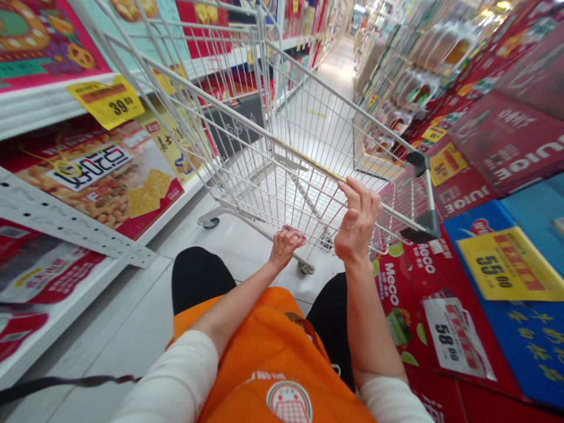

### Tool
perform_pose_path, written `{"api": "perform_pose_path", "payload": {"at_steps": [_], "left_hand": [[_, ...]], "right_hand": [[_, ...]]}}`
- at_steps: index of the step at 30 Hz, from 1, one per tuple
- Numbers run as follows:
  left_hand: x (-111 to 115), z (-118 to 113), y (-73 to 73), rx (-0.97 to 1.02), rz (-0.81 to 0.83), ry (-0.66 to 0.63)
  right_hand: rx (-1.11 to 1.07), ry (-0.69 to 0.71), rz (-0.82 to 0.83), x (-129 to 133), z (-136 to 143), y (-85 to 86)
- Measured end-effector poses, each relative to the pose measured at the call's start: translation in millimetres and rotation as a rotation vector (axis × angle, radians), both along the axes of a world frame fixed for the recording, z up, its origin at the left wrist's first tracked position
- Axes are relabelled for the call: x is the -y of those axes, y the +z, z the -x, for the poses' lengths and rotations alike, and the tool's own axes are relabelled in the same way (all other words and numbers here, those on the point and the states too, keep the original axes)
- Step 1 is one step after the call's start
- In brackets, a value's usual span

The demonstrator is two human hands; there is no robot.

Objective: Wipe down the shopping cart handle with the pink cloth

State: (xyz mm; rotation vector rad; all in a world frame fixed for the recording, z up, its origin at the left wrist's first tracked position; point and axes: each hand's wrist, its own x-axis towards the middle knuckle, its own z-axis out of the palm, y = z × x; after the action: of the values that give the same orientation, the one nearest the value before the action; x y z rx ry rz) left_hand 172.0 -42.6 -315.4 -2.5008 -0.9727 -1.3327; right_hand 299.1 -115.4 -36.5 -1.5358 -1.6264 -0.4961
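A silver wire shopping cart stands tilted across the view, side-on in front of my knees. My right hand is at the upper side rail, its fingers bent onto the bar. Lower down, my left hand curls its fingers at the bottom edge of the wire side. Through the mesh the basket floor shows only wires and white floor tiles. The cart's handle end, with black corner pieces, points to the right.
A shelf with snack boxes and a yellow price tag runs along the left. Stacked red drink cartons and a blue box stand close on the right. The tiled aisle stretches away beyond the cart.
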Motion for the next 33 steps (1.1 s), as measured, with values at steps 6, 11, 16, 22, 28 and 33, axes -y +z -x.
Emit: {"api": "perform_pose_path", "payload": {"at_steps": [6,11,16,22,28,33], "left_hand": [[-15.6,22.6,50.7,0.112,-0.076,-0.045],[-67.1,31.5,148.5,0.403,-0.263,0.042],[-100.5,25.5,205.8,0.400,-0.252,0.041],[-96.7,47.4,205.5,0.304,-0.383,-0.024],[-112.1,56.0,255.9,0.528,-0.402,0.121],[-114.3,52.0,238.4,0.396,-0.356,0.002]], "right_hand": [[0.022,-0.023,-0.009,-6.5,4.0,13.1],[0.030,0.053,0.028,-29.0,20.4,26.5],[-0.010,0.112,0.031,-42.2,32.3,16.7],[-0.077,0.119,-0.002,-42.1,33.1,13.8],[-0.055,0.096,-0.015,-54.0,47.7,17.6],[-0.082,0.091,-0.065,-59.2,49.8,8.3]]}}
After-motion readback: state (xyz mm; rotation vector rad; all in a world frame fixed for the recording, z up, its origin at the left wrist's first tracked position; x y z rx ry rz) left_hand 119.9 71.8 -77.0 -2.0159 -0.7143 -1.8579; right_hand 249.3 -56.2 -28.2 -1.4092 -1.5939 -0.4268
